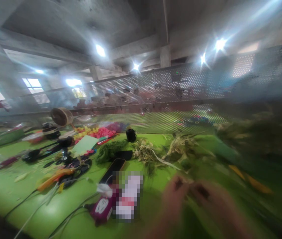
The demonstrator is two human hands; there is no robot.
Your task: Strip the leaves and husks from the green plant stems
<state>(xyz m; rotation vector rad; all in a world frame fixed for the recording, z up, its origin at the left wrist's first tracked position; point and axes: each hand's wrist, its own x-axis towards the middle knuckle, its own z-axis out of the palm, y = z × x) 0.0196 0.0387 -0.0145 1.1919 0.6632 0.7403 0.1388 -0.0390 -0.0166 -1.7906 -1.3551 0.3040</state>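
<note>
My left hand and my right hand are close together above the green tabletop at the lower right. Both are blurred, with the fingers bent in and pinched where the hands meet. Whatever sits between the fingertips is too smeared to name. Just beyond them lies a loose heap of dried, yellowish-green plant stems, with a pale strip trailing across it toward my hands. A bundle of soft green foliage rests left of the heap.
A dark phone, a purple tissue pack and cables lie left of my hands. Farther left is an orange glue gun. Pink artificial flowers stand before a perforated metal screen. A dark green leafy mass fills the right side.
</note>
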